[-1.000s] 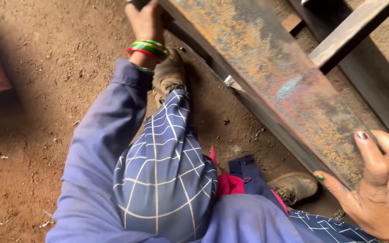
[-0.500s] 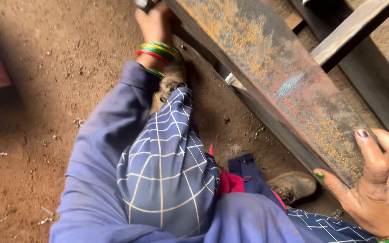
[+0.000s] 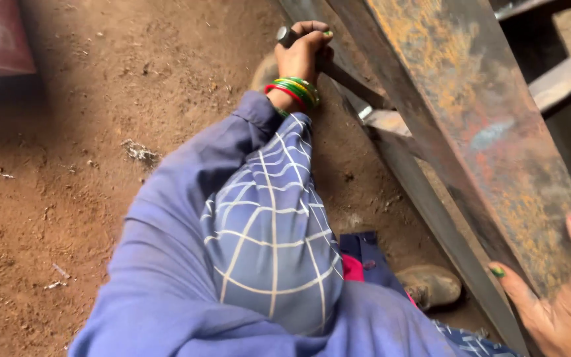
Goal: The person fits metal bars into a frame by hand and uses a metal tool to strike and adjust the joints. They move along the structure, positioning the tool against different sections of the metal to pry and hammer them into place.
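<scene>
1. The dirt floor (image 3: 87, 172) fills the left of the view: reddish-brown, packed and gritty, with scattered pebbles and small pale scraps.
2. The rusty steel beam (image 3: 470, 125) runs on a slant from the top centre down to the lower right. Its broad flat face is mottled orange and brown, with dull grey patches and a faint bluish smear near the middle. A narrower dark flange runs along its lower edge, just above the floor.
3. The person's clothing takes up the lower centre: a soft blue work sleeve (image 3: 186, 218), and over the bent knee a darker blue cloth with a thin white grid (image 3: 272, 244).
4. A second steel bar (image 3: 566, 76), flat and grey-brown, crosses behind the beam at the upper right.
5. The right hand (image 3: 566, 301) rests open against the beam's face at the lower right corner, thumb spread and fingers flat on the rust, closed around nothing.
6. The left hand (image 3: 304, 56), at the top centre, has its grip closed tight around the handle of a dark metal tool (image 3: 335, 69), a slim round shaft whose far end reaches the beam's underside, where it passes out of clear sight.
7. A dusty tan boot (image 3: 431, 285) rests on the floor below the beam.
8. Red, green and yellow bangles (image 3: 293, 91), smooth and glossy, ring the left wrist.
</scene>
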